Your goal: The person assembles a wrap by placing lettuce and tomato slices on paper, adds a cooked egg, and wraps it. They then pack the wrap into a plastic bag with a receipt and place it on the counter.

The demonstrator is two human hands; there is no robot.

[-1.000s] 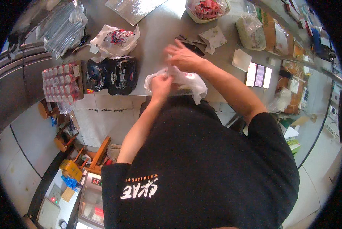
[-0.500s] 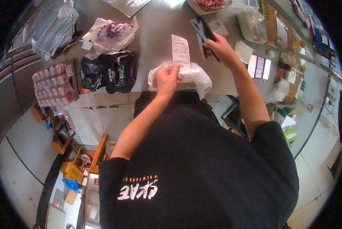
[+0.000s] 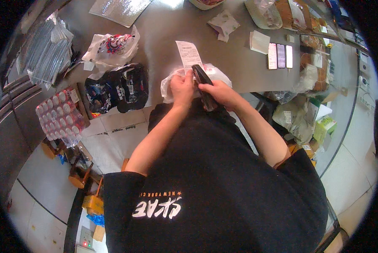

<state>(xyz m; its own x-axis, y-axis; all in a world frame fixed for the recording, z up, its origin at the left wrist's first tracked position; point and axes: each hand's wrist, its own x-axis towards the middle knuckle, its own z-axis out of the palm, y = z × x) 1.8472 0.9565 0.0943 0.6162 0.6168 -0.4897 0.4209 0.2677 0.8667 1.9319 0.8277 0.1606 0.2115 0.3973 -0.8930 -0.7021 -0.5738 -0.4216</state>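
At the table's near edge, a white plastic bag (image 3: 167,87) lies bunched between my hands, its contents hidden. A long printed paper slip (image 3: 188,54) stands up from its top. My left hand (image 3: 181,90) is closed, pinching the slip's lower end together with the bag. In my right hand (image 3: 221,93) is a long black stapler (image 3: 203,77). Its front end reaches the slip's lower right edge, close to my left fingertips. Whether its jaws have closed on the paper cannot be seen.
To the left are black packages (image 3: 117,88), a printed white bag (image 3: 113,46), shrink-wrapped cans (image 3: 59,116) and a stack of silvery sheets (image 3: 49,52). On the right lie three phones (image 3: 280,56), white papers (image 3: 260,42) and a patterned paper packet (image 3: 223,25).
My right hand has brought the stapler from the far right of the table in to the slip at the bag. My left hand keeps its pinch. The whole view has shifted slightly.
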